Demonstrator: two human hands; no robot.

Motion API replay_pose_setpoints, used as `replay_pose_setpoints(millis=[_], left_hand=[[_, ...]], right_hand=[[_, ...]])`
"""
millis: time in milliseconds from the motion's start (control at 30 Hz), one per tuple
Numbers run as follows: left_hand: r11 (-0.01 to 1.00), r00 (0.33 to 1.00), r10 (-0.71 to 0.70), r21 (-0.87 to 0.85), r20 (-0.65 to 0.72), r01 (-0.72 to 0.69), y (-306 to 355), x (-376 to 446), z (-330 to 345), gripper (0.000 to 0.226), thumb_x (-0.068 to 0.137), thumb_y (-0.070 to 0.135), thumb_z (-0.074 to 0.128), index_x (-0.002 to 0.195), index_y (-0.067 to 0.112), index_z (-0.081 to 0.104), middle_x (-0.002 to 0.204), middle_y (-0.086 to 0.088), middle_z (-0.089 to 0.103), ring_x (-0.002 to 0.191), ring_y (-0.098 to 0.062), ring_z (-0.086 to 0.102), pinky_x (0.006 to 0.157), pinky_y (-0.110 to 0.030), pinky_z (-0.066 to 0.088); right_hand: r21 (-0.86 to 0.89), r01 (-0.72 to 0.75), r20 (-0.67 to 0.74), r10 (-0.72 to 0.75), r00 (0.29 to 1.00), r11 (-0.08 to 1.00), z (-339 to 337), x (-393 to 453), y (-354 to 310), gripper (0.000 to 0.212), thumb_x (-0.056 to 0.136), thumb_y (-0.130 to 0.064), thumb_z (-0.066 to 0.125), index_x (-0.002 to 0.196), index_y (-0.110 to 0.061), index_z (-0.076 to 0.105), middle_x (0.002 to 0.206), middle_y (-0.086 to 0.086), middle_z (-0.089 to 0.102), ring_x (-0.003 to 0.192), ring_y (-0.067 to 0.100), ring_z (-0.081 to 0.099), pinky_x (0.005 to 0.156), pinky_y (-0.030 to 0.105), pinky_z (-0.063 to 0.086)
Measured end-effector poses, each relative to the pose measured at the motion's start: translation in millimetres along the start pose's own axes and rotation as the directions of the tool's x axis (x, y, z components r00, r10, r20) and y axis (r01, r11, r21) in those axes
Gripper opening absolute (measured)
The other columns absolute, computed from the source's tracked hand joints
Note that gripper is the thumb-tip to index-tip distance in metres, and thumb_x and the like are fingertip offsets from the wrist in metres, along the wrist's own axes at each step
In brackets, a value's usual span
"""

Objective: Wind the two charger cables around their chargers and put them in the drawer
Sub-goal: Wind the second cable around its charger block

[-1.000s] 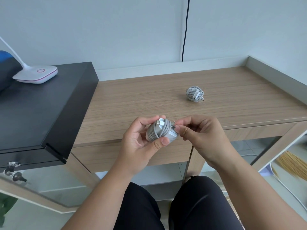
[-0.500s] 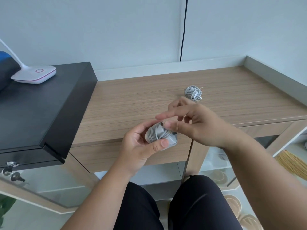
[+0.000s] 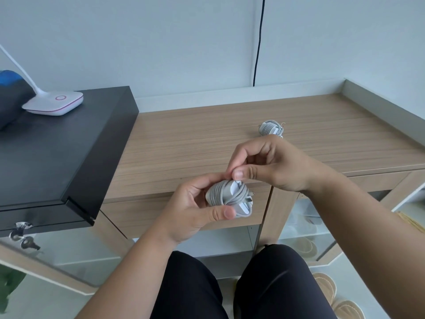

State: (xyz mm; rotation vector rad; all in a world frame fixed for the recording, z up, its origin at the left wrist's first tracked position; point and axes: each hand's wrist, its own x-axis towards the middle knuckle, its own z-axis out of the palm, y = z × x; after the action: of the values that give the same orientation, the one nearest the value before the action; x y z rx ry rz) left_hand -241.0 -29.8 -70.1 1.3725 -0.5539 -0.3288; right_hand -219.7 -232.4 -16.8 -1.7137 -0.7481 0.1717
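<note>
- Since the earlier frame your right hand (image 3: 273, 165) has curled in: the fingers that were spread over the bundle are now bent, and thumb and forefinger pinch at the top of the charger (image 3: 230, 197).
- Your left hand (image 3: 195, 210) has its grip clamped on that charger, thumb across the front and fingers behind, in the air just in front of the bench (image 3: 184, 143) edge.
- Grey cable is wound around the white block in crossing loops; a corner of the block shows below your left thumb.
- Your right grip is together on something at the top of the wrap; I cannot tell if it is the cable end.
- A second charger (image 3: 271, 128), also wound, lies on the bench beyond your right hand, apart from it.
- No open drawer is visible.
- Left of the bench, a lamp base (image 3: 54, 103) sits on a black cabinet (image 3: 57, 155).
</note>
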Motion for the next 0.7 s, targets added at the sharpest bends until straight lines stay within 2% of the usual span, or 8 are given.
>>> replay_pose_setpoints(millis=[133,233,300,400,500,700], left_hand=[[0.998,0.999,0.036,0.041,0.027,-0.037,1.7,2.1,2.6,0.057,0.060,0.029,0.088,0.113,0.021,0.071,0.112,-0.006,0.072,0.106,-0.020,0.067,0.089,-0.029,0.051],[0.997,0.997,0.082,-0.014,-0.006,-0.082,4.3,4.1,3.2,0.055,0.062,0.027,0.087,0.113,0.020,0.070,0.107,-0.004,0.072,0.101,-0.017,0.067,0.087,-0.027,0.051],[0.993,0.992,0.118,-0.001,-0.035,-0.118,4.1,5.3,2.5,0.053,0.063,0.027,0.088,0.112,0.021,0.069,0.107,-0.005,0.070,0.101,-0.019,0.066,0.087,-0.030,0.051],[0.986,0.981,0.165,0.011,-0.105,-0.165,1.5,5.1,1.7,0.051,0.063,0.028,0.089,0.109,0.023,0.067,0.109,-0.003,0.070,0.102,-0.020,0.065,0.088,-0.032,0.052],[0.978,0.965,0.210,0.030,-0.156,-0.208,-1.6,4.8,1.8,0.052,0.061,0.031,0.090,0.107,0.025,0.067,0.107,-0.002,0.071,0.101,-0.021,0.066,0.091,-0.038,0.053],[0.980,0.958,0.183,-0.040,-0.221,-0.197,-11.8,6.0,-1.3,0.067,0.059,0.027,0.091,0.120,0.026,0.064,0.111,-0.001,0.067,0.107,-0.019,0.063,0.090,-0.032,0.051]], right_hand=[[0.101,0.069,-0.099,-0.059,0.993,0.992,4.2,0.1,2.3,0.010,0.085,-0.004,0.062,0.081,0.005,0.061,0.071,0.007,0.068,0.062,0.028,0.056,0.060,0.028,0.050],[0.144,0.111,-0.215,-0.078,0.973,0.983,5.2,1.6,0.6,0.006,0.085,-0.003,0.060,0.080,-0.004,0.063,0.071,0.001,0.069,0.063,0.013,0.058,0.061,0.023,0.049],[0.157,0.118,-0.294,-0.068,0.954,0.981,6.6,2.3,1.9,0.005,0.084,-0.004,0.061,0.080,-0.006,0.063,0.070,0.001,0.069,0.062,0.010,0.058,0.061,0.021,0.048],[0.176,0.118,-0.399,-0.039,0.916,0.977,11.2,2.3,7.0,0.005,0.084,-0.007,0.061,0.080,-0.004,0.061,0.069,0.002,0.069,0.059,0.012,0.059,0.059,0.022,0.048],[0.243,0.121,-0.470,0.008,0.883,0.962,20.0,0.2,11.2,0.008,0.087,-0.009,0.060,0.082,-0.004,0.058,0.070,0.010,0.071,0.058,0.016,0.063,0.058,0.024,0.051],[0.285,0.191,-0.626,0.032,0.780,0.939,37.8,-4.6,9.8,0.006,0.089,-0.006,0.058,0.084,-0.004,0.057,0.069,0.012,0.070,0.060,0.019,0.063,0.059,0.026,0.052]])
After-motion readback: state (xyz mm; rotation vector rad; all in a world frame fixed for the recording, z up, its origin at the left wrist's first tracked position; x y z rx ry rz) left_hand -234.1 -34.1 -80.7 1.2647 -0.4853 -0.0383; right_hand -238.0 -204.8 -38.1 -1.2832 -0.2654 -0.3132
